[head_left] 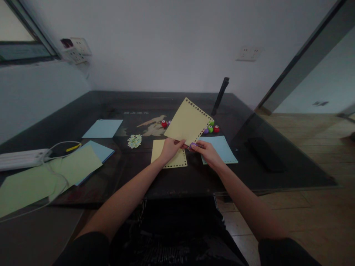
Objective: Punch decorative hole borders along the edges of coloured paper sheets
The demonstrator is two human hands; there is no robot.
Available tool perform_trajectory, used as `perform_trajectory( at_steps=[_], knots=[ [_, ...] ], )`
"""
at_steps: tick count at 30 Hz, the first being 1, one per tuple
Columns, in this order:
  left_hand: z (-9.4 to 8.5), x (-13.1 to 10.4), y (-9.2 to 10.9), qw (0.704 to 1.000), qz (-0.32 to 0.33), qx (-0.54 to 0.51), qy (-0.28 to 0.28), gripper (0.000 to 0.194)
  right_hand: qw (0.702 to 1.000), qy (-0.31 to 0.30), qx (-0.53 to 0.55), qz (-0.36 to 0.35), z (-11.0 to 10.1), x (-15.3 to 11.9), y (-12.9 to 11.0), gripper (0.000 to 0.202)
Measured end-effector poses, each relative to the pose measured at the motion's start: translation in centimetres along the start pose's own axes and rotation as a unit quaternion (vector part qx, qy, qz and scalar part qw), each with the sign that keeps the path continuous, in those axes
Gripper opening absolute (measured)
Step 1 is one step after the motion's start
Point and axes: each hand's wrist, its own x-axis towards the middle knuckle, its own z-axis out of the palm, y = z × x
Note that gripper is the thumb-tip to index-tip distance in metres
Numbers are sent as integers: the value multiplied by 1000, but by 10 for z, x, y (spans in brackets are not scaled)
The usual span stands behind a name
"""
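My left hand (172, 148) is closed on the lower edge of a pale yellow sheet of paper (184, 122), tilted up above the table. Small holes run along the sheet's upper right and right edges. My right hand (206, 152) grips a small purple craft punch (192, 145) at the sheet's lower right corner. Beneath my hands lie a second punched yellow sheet (158, 151) and a light blue sheet (222, 149) with holes near its front edge. Behind the raised sheet stand several more craft punches, among them a red one (216, 129) and a green one (210, 129).
Left of my hands is a heap of paper bits (134, 141). Farther left lie a blue sheet (103, 128), green paper (80, 164) and a white power strip (24, 159) with cables. A dark flat object (264, 154) lies right; a black upright stick (220, 96) stands behind.
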Motion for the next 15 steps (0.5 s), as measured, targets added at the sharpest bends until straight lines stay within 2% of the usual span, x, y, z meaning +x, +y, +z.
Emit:
perform_trajectory(
  at_steps=[15],
  knots=[
    [-10,7,2,999,1,-24,46,25,999,32,2,42,-1,1,-6,40]
  ],
)
